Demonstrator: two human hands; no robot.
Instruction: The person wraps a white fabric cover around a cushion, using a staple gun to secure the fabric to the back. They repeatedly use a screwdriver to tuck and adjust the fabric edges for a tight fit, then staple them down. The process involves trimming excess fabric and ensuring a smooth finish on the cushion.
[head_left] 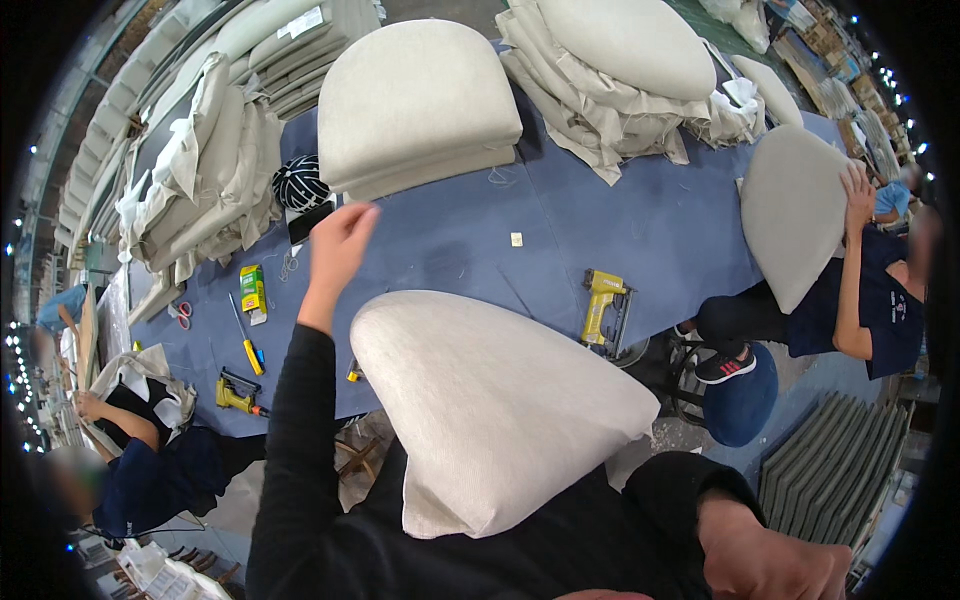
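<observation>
A beige fabric-covered cushion panel (490, 410) with rounded corners rests tilted across my lap and against the table edge. My left hand (342, 245) is raised over the blue table (450, 250), just beyond the panel's far left corner. Its fingers are curled together, and anything inside them is hidden. Down at the lower right, apart from the panel, my right hand (770, 550) is closed in a fist whose inside I cannot see. A yellow staple gun (603, 305) lies on the table to the right of the panel.
Beige padded seats (415, 110) are stacked ahead, with covered panels (620, 60) piled farther right. At left lie another staple gun (237, 393), a screwdriver (251, 353), scissors (181, 315) and a green-yellow box (253, 290). Co-workers sit on both sides; the right one holds a panel (790, 215).
</observation>
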